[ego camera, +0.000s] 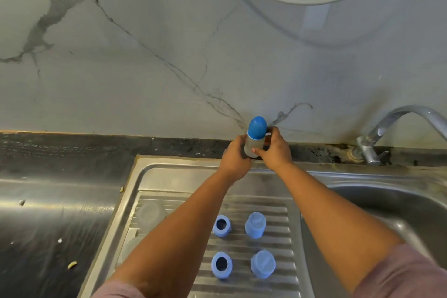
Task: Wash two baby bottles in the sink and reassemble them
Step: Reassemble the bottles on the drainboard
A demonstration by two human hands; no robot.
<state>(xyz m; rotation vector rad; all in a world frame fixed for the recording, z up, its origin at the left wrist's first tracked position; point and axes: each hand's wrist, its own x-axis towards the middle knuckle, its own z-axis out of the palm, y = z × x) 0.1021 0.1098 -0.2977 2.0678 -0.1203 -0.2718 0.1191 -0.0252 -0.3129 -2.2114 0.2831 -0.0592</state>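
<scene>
Both hands, left (234,158) and right (274,150), grip a translucent grey blue-capped baby bottle (255,139) upright between them (no readable writing).

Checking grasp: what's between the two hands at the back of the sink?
In the head view, the left hand and right hand both grip the capped bottle standing upright between them; nothing else sits in that gap.

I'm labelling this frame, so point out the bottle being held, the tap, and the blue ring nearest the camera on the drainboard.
bottle (257,126): head view, on its blue domed cap.
tap (408,112): head view, on the curved spout.
blue ring (221,264): head view, on the near rim around its hole.
</scene>
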